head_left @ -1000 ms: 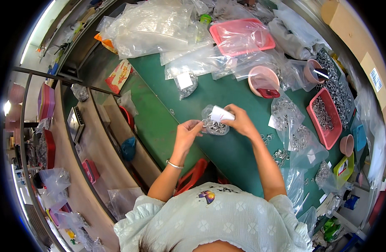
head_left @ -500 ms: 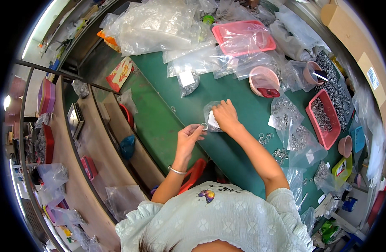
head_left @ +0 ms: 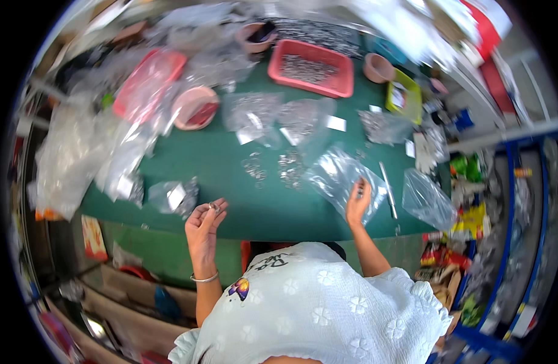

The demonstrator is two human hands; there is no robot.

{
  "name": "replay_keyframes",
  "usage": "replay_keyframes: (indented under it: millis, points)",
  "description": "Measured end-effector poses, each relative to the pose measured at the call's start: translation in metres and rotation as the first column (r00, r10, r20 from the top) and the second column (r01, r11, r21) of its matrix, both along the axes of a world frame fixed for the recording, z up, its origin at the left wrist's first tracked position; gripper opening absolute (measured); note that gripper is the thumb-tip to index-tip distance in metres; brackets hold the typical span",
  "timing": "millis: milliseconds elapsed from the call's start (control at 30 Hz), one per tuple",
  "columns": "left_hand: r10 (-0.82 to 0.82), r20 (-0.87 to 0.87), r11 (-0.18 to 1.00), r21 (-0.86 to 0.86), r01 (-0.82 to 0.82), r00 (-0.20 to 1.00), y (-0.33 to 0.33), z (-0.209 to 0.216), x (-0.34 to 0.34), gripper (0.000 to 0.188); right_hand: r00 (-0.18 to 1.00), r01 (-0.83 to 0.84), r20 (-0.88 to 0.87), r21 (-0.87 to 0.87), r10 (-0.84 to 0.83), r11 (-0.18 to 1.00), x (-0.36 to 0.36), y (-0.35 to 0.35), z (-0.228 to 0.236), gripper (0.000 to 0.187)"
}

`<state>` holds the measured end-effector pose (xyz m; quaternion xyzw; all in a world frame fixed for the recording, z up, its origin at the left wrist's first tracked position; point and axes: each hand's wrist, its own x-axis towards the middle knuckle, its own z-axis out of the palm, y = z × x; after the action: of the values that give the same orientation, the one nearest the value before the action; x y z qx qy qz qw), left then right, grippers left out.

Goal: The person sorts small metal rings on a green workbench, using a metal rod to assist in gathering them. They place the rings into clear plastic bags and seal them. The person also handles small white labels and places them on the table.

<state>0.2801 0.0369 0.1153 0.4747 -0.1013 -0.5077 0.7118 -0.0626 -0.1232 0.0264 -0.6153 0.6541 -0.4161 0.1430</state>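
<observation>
My left hand [head_left: 204, 225] is raised at the table's near edge, thumb and fingers pinching a small metal ring [head_left: 215, 207]. Just beyond it lies a clear bag of metal parts [head_left: 190, 199] with a white label. Over to the right, my right hand [head_left: 358, 205] rests on a flat clear plastic bag [head_left: 335, 182]. Its fingers are curled around something small and shiny, too blurred to name. Between the hands, farther in, are two loose clusters of metal rings [head_left: 290, 170]. A slim silver rod [head_left: 388, 190] lies beside the right hand.
Behind the clusters sit two filled bags with labels [head_left: 252, 115]. A pink tray of metal parts [head_left: 344, 91], a pink bowl [head_left: 209, 123] and a lime-green tray [head_left: 418, 100] stand farther back. Plastic bags [head_left: 66, 158] heap at the left; blue shelving [head_left: 503, 230] rises at the right.
The view has swung to the right. My right hand has left the labelled bag near my left hand and moved onto the flat clear bag. The left hand still pinches a ring.
</observation>
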Motion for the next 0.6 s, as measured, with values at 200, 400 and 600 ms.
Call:
replay_keyframes:
  millis: [200,400,600]
  points:
    - [-0.268,-0.059,0.963,-0.013,0.268,0.962,-0.052,0.012,-0.087,0.033,0.763,0.519,-0.521,0.14,-0.383,0.843,-0.222,0.032,-0.072,0.044]
    - [-0.39,-0.131,0.921,-0.078,0.383,0.911,-0.074,0.026,-0.168,0.039,0.79,0.302,-0.612,0.329,-0.041,0.895,-0.264,-0.004,-0.093,0.038]
    - [-0.402,0.018,0.91,-0.107,0.401,0.916,-0.086,0.046,-0.223,0.035,0.939,0.207,-0.343,0.462,-0.041,0.862,-0.26,-0.007,-0.03,0.03]
